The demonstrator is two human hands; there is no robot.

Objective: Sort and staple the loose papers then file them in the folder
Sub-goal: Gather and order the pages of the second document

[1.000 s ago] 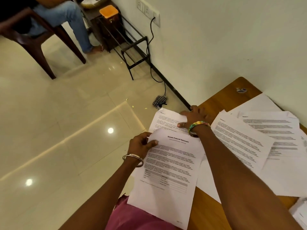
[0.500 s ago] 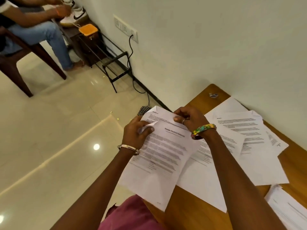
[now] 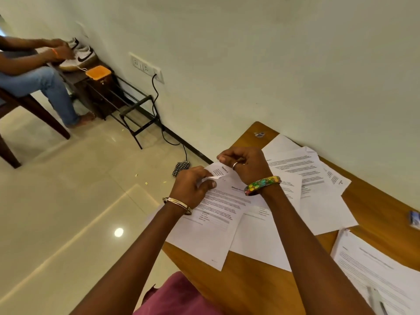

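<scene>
**Sorting under way, nothing filed**

Far left, well off the desk: a seated person (image 3: pixel 34 71) busy with a pair of white shoes (image 3: pixel 78 54), no part of the job.

At the desk's near-left corner: left hand (image 3: pixel 193 186), fingers curled, pinched the curled top corner of the front sheet (image 3: pixel 211 223), which overhung the table (image 3: pixel 250 289) edge. Just beside it: right hand (image 3: pixel 246 165), also curled, gripped the top edge of a second sheet (image 3: pixel 221 170) tucked behind the first. Looked like two pages being squared together, still mid-sort.

Further right: loose papers (image 3: pixel 318 189) fanned and overlapping, unsorted. At the lower right: another set of pages (image 3: pixel 375 273), possibly fastened at its top corner, though too small to tell. No stapler or folder clearly made out; a small object at the right edge (image 3: pixel 414 220) too blurred to name.

Stapling and filing seemingly all left to do.
</scene>
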